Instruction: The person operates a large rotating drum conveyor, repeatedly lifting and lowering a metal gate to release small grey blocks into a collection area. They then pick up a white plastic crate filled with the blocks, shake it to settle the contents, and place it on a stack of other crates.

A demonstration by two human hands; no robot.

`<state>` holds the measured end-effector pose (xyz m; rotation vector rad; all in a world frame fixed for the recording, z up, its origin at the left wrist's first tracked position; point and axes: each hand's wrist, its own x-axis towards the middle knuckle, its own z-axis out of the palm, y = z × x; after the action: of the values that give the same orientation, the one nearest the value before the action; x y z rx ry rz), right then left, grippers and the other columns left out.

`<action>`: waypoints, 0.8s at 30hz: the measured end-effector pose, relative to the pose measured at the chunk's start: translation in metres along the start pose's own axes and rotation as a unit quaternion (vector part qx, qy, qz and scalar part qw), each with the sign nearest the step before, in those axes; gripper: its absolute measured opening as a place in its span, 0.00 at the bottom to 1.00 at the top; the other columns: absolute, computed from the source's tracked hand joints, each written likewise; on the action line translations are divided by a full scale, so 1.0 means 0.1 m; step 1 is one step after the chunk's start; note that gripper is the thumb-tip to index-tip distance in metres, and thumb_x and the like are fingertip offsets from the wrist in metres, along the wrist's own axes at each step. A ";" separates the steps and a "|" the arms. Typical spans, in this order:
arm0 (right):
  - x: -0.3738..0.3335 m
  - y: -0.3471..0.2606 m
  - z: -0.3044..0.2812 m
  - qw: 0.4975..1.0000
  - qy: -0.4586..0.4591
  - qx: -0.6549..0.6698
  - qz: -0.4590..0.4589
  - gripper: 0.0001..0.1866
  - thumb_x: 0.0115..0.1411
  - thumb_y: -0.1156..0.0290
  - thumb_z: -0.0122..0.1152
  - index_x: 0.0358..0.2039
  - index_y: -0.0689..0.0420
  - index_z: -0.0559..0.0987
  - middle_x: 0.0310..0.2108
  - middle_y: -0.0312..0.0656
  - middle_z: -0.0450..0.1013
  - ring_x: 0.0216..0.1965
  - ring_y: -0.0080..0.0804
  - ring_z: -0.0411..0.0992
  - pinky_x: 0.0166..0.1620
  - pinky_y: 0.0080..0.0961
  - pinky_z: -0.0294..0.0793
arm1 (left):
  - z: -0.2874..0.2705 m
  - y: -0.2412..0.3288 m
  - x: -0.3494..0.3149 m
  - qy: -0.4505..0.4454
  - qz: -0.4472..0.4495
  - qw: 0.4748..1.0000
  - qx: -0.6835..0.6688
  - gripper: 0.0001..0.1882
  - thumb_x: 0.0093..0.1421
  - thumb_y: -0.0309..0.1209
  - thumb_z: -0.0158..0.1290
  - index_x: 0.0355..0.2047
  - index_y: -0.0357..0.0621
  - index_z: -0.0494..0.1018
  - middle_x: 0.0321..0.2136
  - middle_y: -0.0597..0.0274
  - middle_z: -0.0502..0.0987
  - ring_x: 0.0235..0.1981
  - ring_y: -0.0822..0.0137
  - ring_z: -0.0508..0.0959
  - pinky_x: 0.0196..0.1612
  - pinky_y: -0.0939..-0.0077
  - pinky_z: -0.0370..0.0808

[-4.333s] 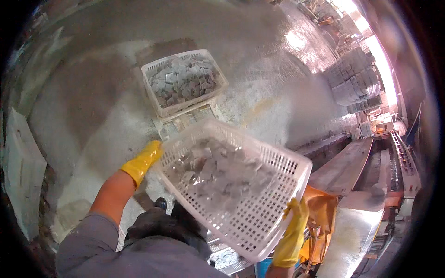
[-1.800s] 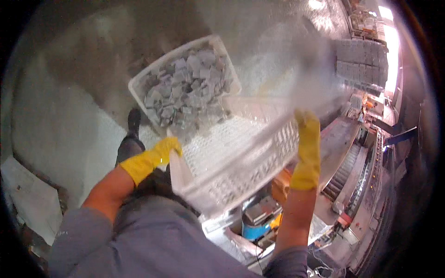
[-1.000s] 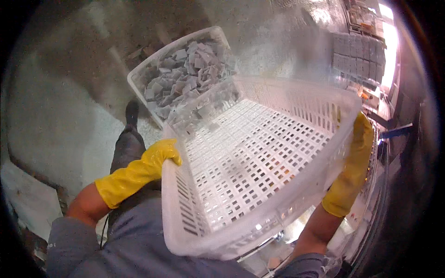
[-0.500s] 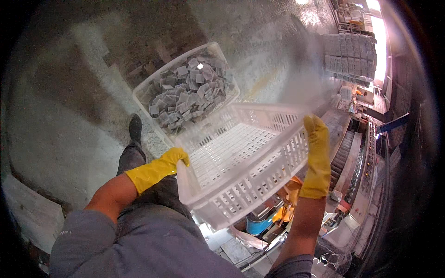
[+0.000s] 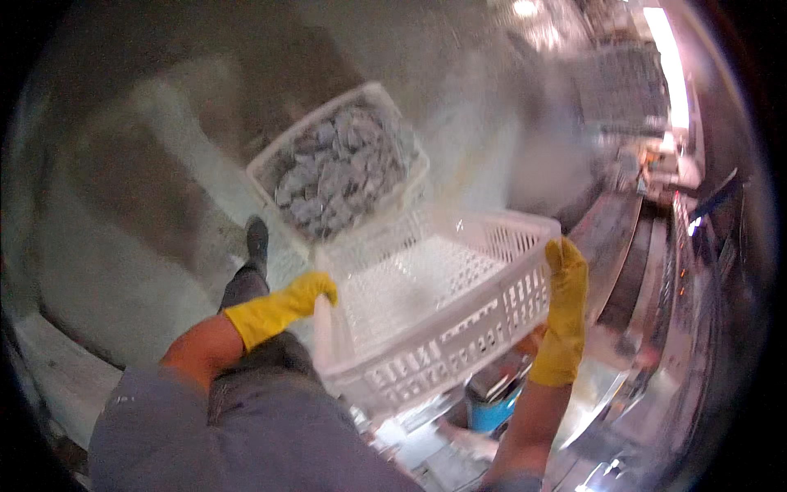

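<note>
Between my hands is a white slatted plastic basket [image 5: 434, 348], tilted, with no contents visible inside it. My left hand [image 5: 291, 305], in a yellow rubber glove, is closed over the basket's left rim. On the opposite end my right hand [image 5: 566, 299], gloved the same way, grips the right rim; its fingers curl over the edge. Just beyond the basket, a second pale plastic crate [image 5: 266, 156] stands on the floor. It is filled with a heap of grey flat tile-like pieces [image 5: 336, 168]. Motion blur softens the picture.
A machine with a long roller-like track [image 5: 627, 271] runs along the right side. Below the basket are a blue container [image 5: 492, 414] and clutter. A grey stack of blocks [image 5: 619, 86] stands far right. A pale slab [image 5: 61, 361] lies at the left.
The basket and both hands sit slightly lower in the picture, and the basket's tilt has changed a little. The whole view has shifted. Both hands keep their hold.
</note>
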<state>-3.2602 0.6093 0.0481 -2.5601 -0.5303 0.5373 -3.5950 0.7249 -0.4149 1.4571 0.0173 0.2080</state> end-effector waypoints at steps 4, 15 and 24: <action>-0.93 1.17 -0.18 0.988 0.123 0.090 0.023 0.32 0.70 0.45 0.62 0.56 0.63 0.80 0.48 0.41 0.81 0.50 0.32 0.77 0.55 0.30 0.74 | -0.02 0.67 0.13 -0.131 -0.093 0.976 0.148 0.09 0.43 0.27 0.65 0.27 0.53 0.84 0.32 0.53 0.84 0.36 0.47 0.83 0.40 0.60 0.77; -5.71 4.43 1.14 0.800 0.388 0.371 0.268 0.24 0.75 0.56 0.56 0.60 0.63 0.78 0.54 0.41 0.78 0.52 0.32 0.77 0.54 0.29 0.77 | 3.10 0.25 -0.16 -0.347 -0.009 0.900 0.264 0.15 0.53 0.33 0.62 0.42 0.50 0.84 0.37 0.48 0.84 0.41 0.43 0.83 0.44 0.53 0.79; -7.87 2.94 3.42 0.456 0.461 0.581 0.492 0.27 0.70 0.60 0.65 0.63 0.63 0.74 0.55 0.50 0.78 0.51 0.37 0.79 0.55 0.33 0.79 | 5.74 1.22 -0.85 -0.546 -0.075 0.791 0.265 0.14 0.49 0.28 0.61 0.39 0.50 0.84 0.34 0.50 0.86 0.40 0.47 0.86 0.43 0.57 0.79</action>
<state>-4.0044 0.1371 -0.1650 -1.0830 1.3502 -0.2576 -3.6155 0.1599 -0.2378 1.9374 -0.8108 -0.8665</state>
